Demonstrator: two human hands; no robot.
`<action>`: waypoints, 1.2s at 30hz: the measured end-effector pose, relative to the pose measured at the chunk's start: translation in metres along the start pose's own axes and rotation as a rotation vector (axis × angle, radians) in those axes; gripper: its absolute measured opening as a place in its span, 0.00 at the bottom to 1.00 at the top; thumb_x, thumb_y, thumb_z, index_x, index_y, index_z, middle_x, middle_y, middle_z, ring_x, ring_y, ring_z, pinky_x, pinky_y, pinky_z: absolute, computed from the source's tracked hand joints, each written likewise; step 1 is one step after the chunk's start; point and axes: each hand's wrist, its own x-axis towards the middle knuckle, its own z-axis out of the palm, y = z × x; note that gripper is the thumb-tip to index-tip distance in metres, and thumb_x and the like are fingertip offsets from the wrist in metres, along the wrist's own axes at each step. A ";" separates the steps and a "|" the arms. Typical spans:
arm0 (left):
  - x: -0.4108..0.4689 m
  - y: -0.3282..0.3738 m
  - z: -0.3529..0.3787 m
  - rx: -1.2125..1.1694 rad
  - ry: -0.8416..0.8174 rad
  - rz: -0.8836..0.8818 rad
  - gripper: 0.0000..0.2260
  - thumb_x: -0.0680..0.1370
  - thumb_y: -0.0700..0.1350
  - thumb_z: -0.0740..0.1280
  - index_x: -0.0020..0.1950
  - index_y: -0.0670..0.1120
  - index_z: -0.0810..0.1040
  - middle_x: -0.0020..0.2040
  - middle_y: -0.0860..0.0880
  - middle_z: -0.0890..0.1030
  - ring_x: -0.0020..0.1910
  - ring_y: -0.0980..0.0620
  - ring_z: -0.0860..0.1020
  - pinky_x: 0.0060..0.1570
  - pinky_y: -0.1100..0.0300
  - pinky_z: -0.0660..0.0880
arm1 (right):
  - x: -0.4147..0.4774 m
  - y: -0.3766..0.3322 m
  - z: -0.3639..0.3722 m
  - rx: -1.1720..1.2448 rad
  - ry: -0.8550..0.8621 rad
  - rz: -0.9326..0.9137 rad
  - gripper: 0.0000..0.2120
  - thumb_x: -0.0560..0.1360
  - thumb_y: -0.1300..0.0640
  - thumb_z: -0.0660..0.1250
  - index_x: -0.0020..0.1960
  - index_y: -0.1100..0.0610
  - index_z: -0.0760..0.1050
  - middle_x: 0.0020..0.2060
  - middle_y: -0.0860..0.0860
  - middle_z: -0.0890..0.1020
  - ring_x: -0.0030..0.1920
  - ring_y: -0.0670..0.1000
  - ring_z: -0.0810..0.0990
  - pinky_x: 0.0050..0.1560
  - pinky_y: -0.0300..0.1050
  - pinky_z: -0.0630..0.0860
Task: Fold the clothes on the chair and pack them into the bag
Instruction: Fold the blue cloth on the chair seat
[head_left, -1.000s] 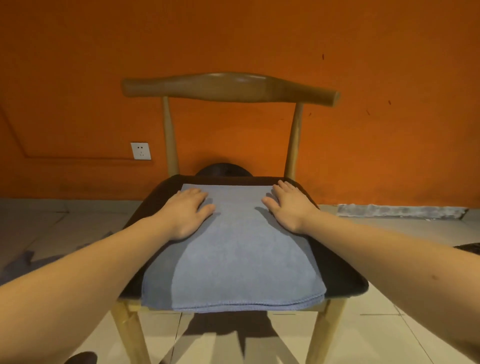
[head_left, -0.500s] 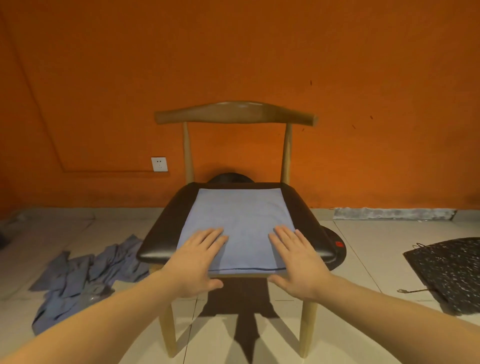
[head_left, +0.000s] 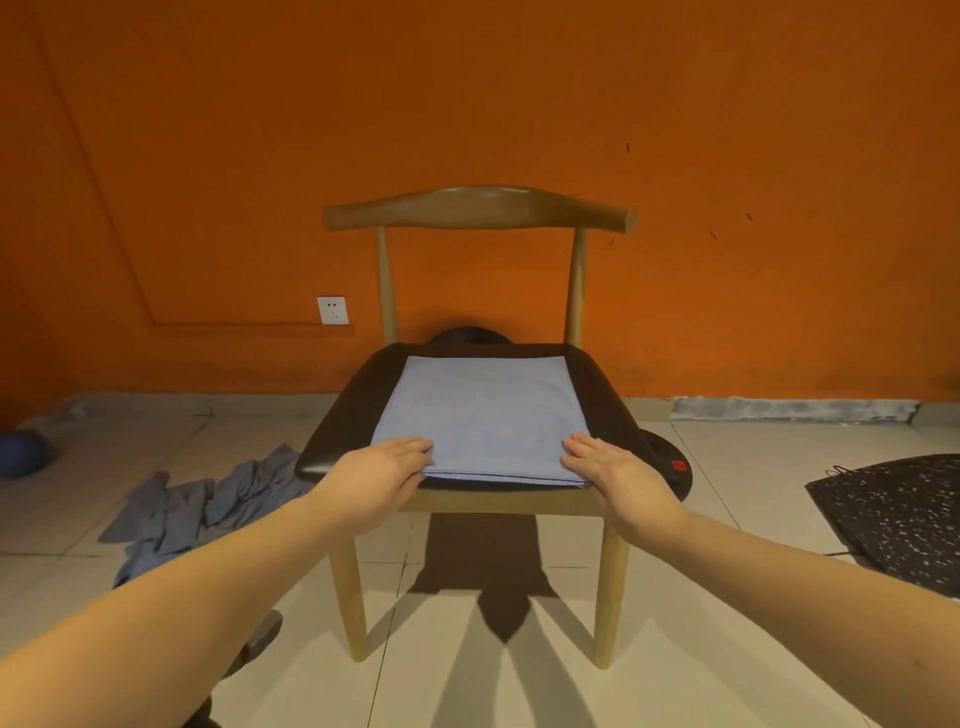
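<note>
We count one folded blue cloth (head_left: 483, 415) on one chair (head_left: 478, 208); our left hand (head_left: 379, 467) and right hand (head_left: 613, 467) rest straight-fingered on its two near corners, thumbs possibly beneath. One bag (head_left: 898, 514) lies aside.

Lighting: warm, moderately dim. Chair (head_left: 343, 415) shadows fan across floor (head_left: 701, 623) toward 6 o'clock; soft sheen on backrest (head_left: 480, 208). Focus: sharp centre. Wide-angle stretch at 5 and 7 o'clock; corners darker.
</note>
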 end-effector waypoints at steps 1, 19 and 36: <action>-0.001 -0.001 -0.001 0.007 0.007 -0.002 0.19 0.86 0.51 0.57 0.78 0.53 0.69 0.79 0.57 0.66 0.78 0.56 0.64 0.73 0.59 0.65 | 0.001 -0.001 -0.002 0.014 0.010 0.013 0.23 0.85 0.63 0.60 0.79 0.50 0.67 0.80 0.46 0.63 0.80 0.47 0.59 0.77 0.36 0.49; -0.031 -0.039 -0.024 -0.294 0.014 -0.235 0.05 0.83 0.54 0.63 0.56 0.60 0.78 0.46 0.59 0.83 0.43 0.58 0.81 0.47 0.56 0.82 | -0.015 0.000 -0.027 0.440 0.105 0.237 0.12 0.83 0.53 0.65 0.65 0.46 0.80 0.58 0.37 0.81 0.62 0.38 0.75 0.65 0.37 0.71; 0.054 -0.048 -0.046 -0.890 0.076 -0.596 0.15 0.85 0.53 0.62 0.51 0.42 0.80 0.48 0.40 0.84 0.46 0.41 0.82 0.45 0.49 0.76 | 0.092 0.010 -0.052 0.769 0.070 0.593 0.15 0.82 0.50 0.67 0.50 0.63 0.82 0.46 0.61 0.85 0.47 0.59 0.84 0.43 0.59 0.85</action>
